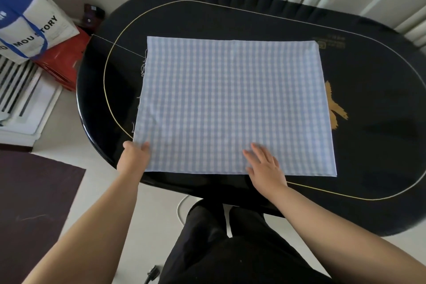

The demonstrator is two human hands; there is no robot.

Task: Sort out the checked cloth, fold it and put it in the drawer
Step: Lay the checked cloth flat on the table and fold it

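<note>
Left hand (134, 157) pinches the checked cloth (232, 106) corner; right hand (265, 165) lies flat, fingers spread.

Both forearms are bare from the bottom edge of the view up to the wrists, with no sleeves, cuffs, watch or bracelet showing on them. The left hand (134, 157) and the right hand (265, 165) wear no gloves, and no rings are visible on the fingers that show. Below the near edge of the counter (380, 168), the person's legs are covered by plain black trousers (230, 249), loose in cut, with soft folds in the fabric. A narrow gap separates the two trouser legs just below that counter edge. No pattern, print or marking shows on the trousers.
</note>
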